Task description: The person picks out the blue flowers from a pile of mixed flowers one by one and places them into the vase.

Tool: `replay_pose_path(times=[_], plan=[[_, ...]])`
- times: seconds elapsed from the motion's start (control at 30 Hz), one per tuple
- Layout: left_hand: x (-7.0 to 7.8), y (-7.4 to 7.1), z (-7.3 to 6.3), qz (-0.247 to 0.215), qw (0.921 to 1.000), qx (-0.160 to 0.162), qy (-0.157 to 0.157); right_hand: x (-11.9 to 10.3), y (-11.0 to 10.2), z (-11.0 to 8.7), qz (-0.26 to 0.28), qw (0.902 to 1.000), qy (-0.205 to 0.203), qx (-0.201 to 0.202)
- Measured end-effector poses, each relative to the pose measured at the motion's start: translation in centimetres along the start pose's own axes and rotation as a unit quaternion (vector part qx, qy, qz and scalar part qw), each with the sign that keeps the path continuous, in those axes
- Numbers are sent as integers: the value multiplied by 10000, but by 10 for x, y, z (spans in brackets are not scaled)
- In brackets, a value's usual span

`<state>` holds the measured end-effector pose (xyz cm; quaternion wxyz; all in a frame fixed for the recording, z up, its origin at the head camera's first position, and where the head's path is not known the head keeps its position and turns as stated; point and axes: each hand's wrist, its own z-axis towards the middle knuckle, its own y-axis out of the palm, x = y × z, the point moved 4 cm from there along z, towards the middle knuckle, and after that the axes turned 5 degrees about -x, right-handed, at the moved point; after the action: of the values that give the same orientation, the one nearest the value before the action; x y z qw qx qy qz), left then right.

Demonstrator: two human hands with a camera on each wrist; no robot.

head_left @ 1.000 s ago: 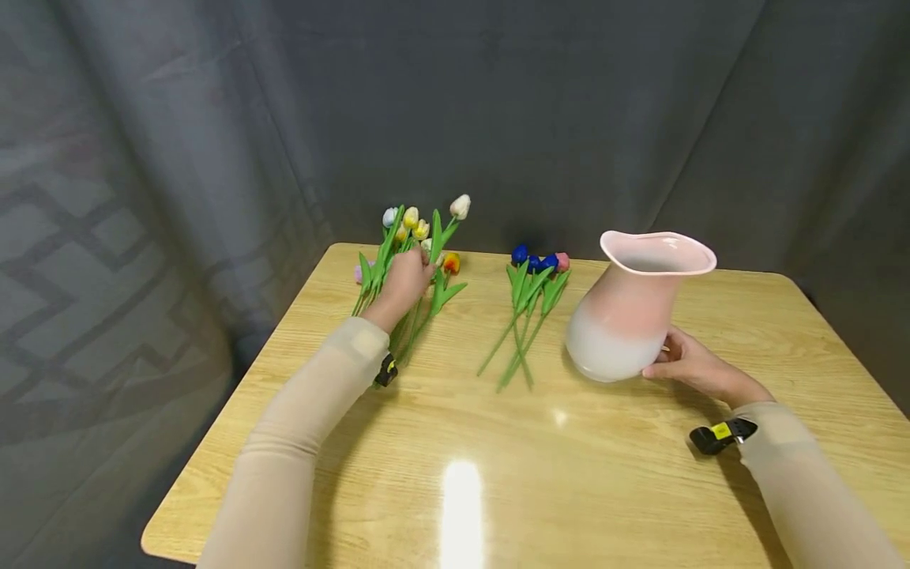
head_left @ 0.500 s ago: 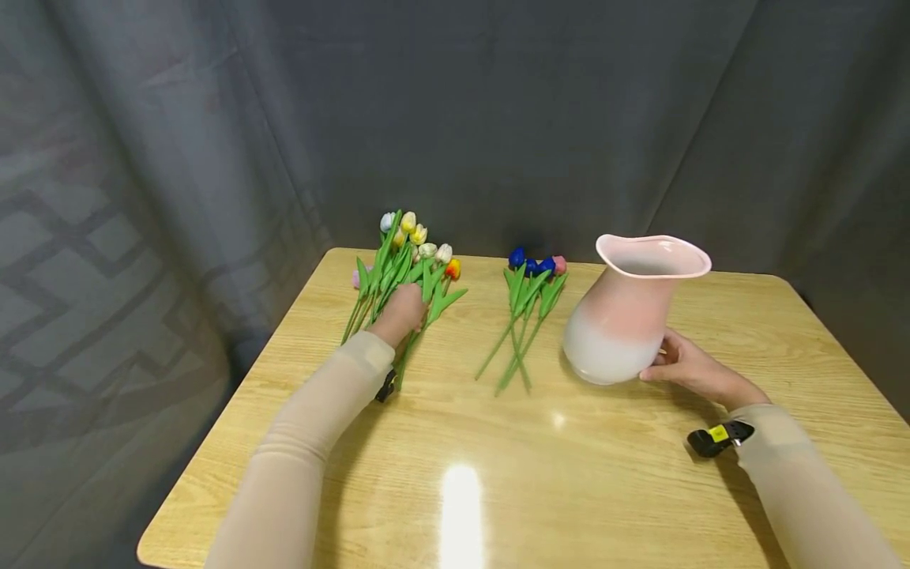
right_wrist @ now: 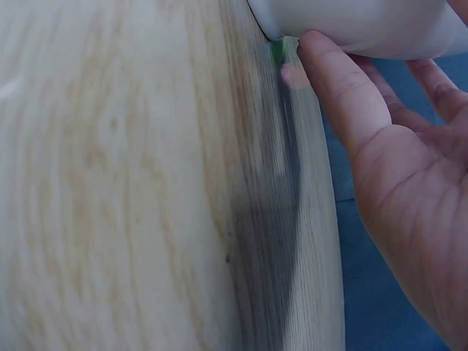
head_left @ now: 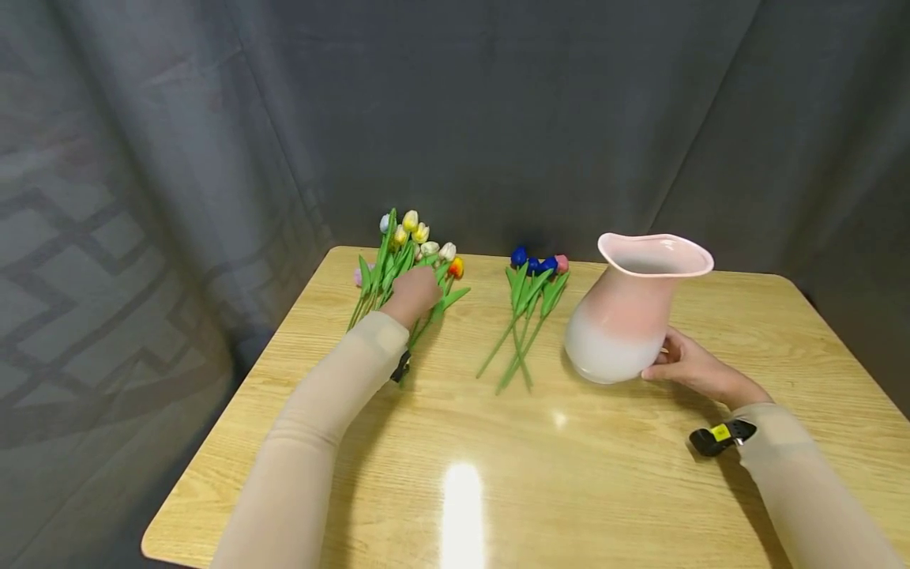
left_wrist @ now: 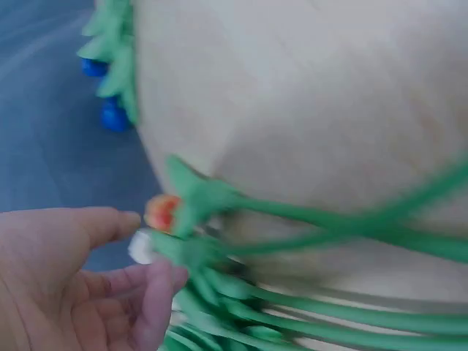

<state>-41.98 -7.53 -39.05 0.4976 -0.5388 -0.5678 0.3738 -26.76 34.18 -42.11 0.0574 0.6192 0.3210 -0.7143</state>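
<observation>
My left hand [head_left: 415,294] is over the left bunch of tulips [head_left: 384,273], which has white, yellow, pale blue, lilac and orange heads. In the left wrist view its thumb and fingers are apart with a gap between them, near an orange tulip [left_wrist: 162,213] and a white tulip [left_wrist: 141,247]. My right hand [head_left: 700,370] touches the lower right side of a pink and white vase [head_left: 626,320] standing on the table. Its thumb [right_wrist: 344,84] meets the vase near the base, fingers extended along the far side and partly hidden.
Between the left bunch and the vase lies a smaller group of blue and pink tulips [head_left: 535,276], stems crossed toward me. The wooden table [head_left: 569,490] has a back edge close to a dark grey curtain [head_left: 512,118].
A white tulip held up in my left hand a second ago has come down among the other tulips. The left hand has let go and shifted slightly right. The right hand and vase stay put.
</observation>
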Motion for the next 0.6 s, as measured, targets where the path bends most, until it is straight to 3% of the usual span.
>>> replay_pose_path(times=[0.03,0.1,0.17,0.23,0.3,0.33,0.43,0.6], plan=[[13,-16,-22,20,9998,201,35,0,0,0,-8,10000,-1,5],[34,-38,-52,51,9993,347,99,0,0,0,23,10000,-24,-10],[49,-43,-53,-23,9986,466,239,-1,1,0,55,10000,-55,-27],[59,-33,-39,-63,9971,572,494,-1,1,0,77,9999,-76,-56],[74,-29,-42,-64,9955,597,729,-1,2,0,83,9999,-94,-65],[79,-21,-33,-84,9940,653,870,-1,2,0,81,9999,-100,-68],[100,-10,-41,-133,9881,861,1269,-1,1,0,82,9999,-94,-68],[121,12,-48,-243,9790,892,1815,1,1,1,134,9999,-77,-74]])
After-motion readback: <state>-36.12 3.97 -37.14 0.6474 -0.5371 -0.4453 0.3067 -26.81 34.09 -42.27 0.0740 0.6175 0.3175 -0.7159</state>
